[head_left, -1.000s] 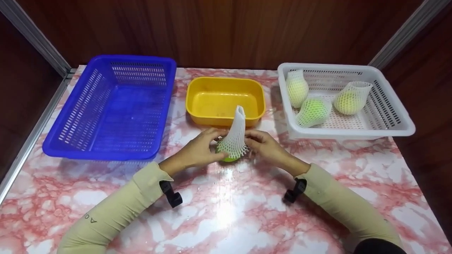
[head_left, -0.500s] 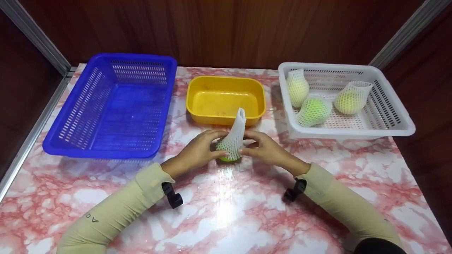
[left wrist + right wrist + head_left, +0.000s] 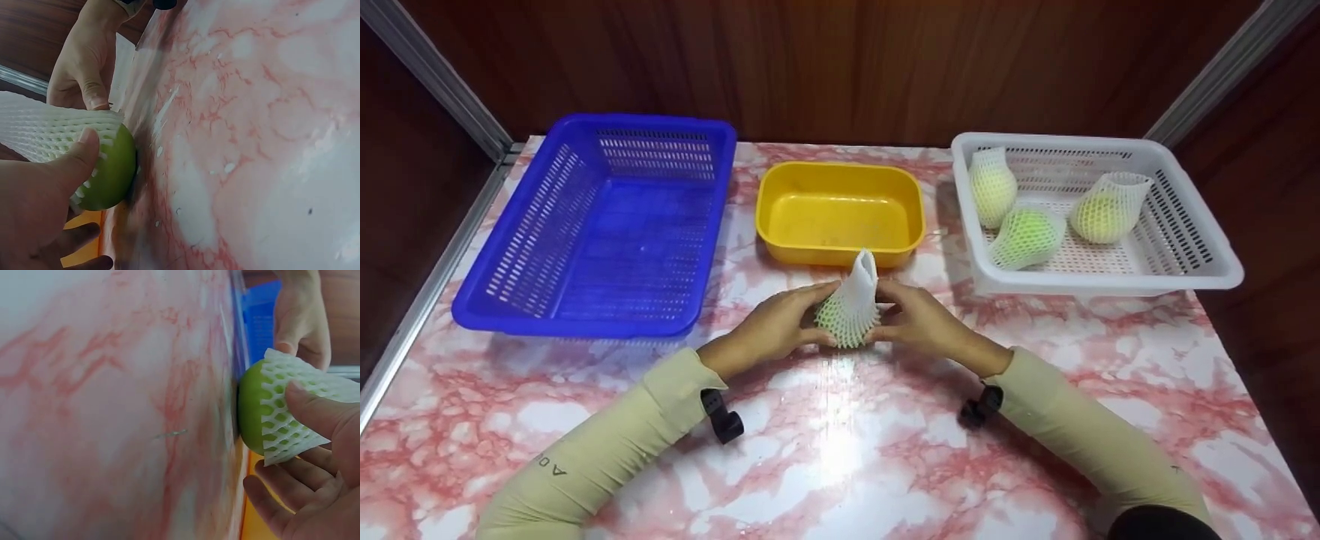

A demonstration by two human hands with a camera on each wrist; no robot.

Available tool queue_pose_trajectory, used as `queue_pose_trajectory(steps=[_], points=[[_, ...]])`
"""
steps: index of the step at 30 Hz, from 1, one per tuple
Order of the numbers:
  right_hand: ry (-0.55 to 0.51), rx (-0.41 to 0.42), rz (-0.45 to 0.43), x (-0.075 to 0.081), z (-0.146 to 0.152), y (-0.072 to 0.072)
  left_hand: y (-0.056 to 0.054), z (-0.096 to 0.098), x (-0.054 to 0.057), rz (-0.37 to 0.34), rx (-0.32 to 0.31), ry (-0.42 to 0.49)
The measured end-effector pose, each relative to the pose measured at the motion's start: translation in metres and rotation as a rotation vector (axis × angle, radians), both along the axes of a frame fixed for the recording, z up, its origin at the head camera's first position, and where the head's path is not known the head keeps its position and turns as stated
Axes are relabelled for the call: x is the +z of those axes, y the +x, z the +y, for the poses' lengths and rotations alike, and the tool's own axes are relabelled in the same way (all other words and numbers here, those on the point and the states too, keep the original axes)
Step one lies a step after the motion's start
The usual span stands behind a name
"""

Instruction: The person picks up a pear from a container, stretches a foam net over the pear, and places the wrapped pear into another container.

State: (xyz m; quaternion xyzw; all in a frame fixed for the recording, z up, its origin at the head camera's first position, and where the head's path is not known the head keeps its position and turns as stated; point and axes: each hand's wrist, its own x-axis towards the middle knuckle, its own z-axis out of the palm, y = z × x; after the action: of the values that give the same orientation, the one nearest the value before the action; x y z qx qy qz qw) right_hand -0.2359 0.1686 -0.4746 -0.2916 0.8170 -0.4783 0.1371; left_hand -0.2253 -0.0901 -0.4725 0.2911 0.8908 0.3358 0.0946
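A smooth round green fruit (image 3: 115, 177) stands on the table with a white foam net sleeve (image 3: 851, 304) pulled over it. The sleeve's narrow mouth points up. In both wrist views, the bottom of the fruit shows bare below the net's toothed edge. My left hand (image 3: 780, 324) grips the netted fruit from the left, thumb (image 3: 84, 152) on the mesh near that edge. From the right, my right hand (image 3: 926, 322) holds the sleeve, its thumb (image 3: 306, 402) on the mesh and its fingers behind.
A yellow tub (image 3: 840, 250) stands just beyond the hands. At the left is a blue slotted basket (image 3: 577, 328); at the right, a white basket (image 3: 1110, 281) holds three netted fruits (image 3: 1027, 236). Dark wooden panels (image 3: 840, 67) rise behind the marbled table (image 3: 840, 465).
The foam sleeve has come lower over the fruit, its top sinking and its lower edge covering more green. The right hand has closed in on the sleeve's side.
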Motion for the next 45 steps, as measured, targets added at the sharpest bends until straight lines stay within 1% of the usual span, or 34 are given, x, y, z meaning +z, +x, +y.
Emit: queue_pose_trajectory(steps=[2,7,9,10,13,16,19,21,25,27,29,32,39,45], points=[[0.036,0.001,0.021,-0.001,0.0,0.0,0.0,-0.001,0.0,0.013,-0.002,-0.026],[0.164,-0.033,0.084,-0.003,-0.001,-0.001,0.0,-0.002,-0.003,0.054,0.007,-0.097],[0.198,-0.039,0.105,-0.005,-0.001,-0.001,0.001,-0.002,-0.005,0.062,0.008,-0.117],[0.206,-0.039,0.11,-0.005,-0.001,-0.001,0.001,-0.002,-0.005,0.062,0.004,-0.125],[0.214,-0.038,0.11,-0.007,-0.002,-0.001,0.002,-0.003,-0.003,0.031,-0.004,-0.135],[0.222,-0.03,0.11,-0.006,-0.002,0.0,0.004,-0.001,0.001,-0.018,0.015,-0.086],[0.218,-0.008,0.115,-0.005,-0.002,0.0,0.005,0.004,0.004,-0.05,0.028,0.007],[0.182,0.012,0.1,-0.003,0.0,0.001,0.005,0.006,0.004,-0.045,0.016,0.052],[0.074,0.049,0.048,0.0,0.001,0.0,0.004,0.007,0.001,-0.043,0.008,0.077],[0.048,0.053,0.027,0.001,0.0,0.0,0.003,0.006,0.0,-0.045,0.012,0.076],[0.056,0.049,0.027,0.002,-0.001,-0.001,0.002,0.005,-0.001,-0.048,0.012,0.079],[0.073,0.04,0.023,0.003,-0.002,-0.002,0.001,0.003,-0.003,-0.043,0.004,0.059],[0.17,0.009,0.088,0.001,-0.004,-0.002,0.001,0.001,-0.005,-0.001,0.016,-0.022],[0.222,-0.024,0.096,0.0,-0.004,-0.003,0.004,0.002,-0.007,-0.013,0.036,-0.102]])
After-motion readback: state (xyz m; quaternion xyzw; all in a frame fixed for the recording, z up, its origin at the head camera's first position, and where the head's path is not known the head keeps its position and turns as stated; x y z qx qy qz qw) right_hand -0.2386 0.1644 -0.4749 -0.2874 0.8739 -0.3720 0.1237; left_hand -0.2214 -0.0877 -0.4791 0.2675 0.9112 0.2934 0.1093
